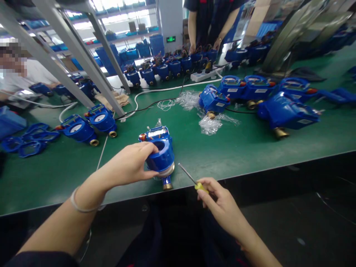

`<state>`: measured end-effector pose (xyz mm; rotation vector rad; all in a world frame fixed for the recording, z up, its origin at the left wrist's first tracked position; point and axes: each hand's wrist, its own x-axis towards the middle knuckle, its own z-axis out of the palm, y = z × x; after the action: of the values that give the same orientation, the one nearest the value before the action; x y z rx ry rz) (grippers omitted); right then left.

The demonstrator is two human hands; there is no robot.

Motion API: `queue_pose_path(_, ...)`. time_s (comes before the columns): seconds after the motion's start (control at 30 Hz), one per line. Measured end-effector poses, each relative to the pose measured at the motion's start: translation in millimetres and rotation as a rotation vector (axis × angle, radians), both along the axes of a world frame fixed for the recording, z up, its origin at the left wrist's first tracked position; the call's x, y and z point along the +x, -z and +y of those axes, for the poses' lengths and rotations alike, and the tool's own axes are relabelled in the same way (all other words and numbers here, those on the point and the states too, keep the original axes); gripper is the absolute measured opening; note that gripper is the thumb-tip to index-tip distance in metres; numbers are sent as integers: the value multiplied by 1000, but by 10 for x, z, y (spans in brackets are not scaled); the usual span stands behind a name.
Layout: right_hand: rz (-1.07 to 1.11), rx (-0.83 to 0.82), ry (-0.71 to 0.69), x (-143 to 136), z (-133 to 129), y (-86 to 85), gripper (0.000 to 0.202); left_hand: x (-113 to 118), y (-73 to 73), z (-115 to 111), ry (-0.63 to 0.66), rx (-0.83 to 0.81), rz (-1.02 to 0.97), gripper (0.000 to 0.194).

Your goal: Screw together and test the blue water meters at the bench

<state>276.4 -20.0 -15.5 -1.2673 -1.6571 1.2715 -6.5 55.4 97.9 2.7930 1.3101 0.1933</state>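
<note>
A blue meter [164, 155] with a brass fitting at its lower end stands near the front edge of the green table [222, 148]. My left hand [130, 163] grips its round blue housing from the left, fingers over the rim and thumb low on the side. To the right, my right hand [219, 200] is closed round the yellow handle of a screwdriver [187, 173]. The screwdriver's metal shaft points up and left toward the meter, and its tip is apart from it.
Two blue meters [79, 129] and several blue frames [32, 139] lie at the left. More meters [289, 113] and clear plastic wrap [210, 124] are at the right. Metal posts [80, 55] rise at the left. Across the table, a person's hands [192, 48] are among wired meters.
</note>
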Motion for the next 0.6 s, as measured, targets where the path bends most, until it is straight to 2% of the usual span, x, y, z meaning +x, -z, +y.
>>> queue_pose_path(0.1,-110,58,-1,-67,-73,19,20,80,-179,158,-10,-96,118,39)
queue_pose_path(0.2,-118,79,8,-126,-120,29,23,131,-265,292,-42,-142,152,43)
queue_pose_path(0.33,-47,-39,-25,-183,-159,62,26,129,-308,360,-102,-203,131,45)
queue_pose_path(0.47,203,-238,-85,-266,-183,139,31,128,-311,331,-126,-229,133,43)
queue_pose_path(0.6,336,-311,-83,-350,-174,211,31,136,-288,315,-146,-237,125,43)
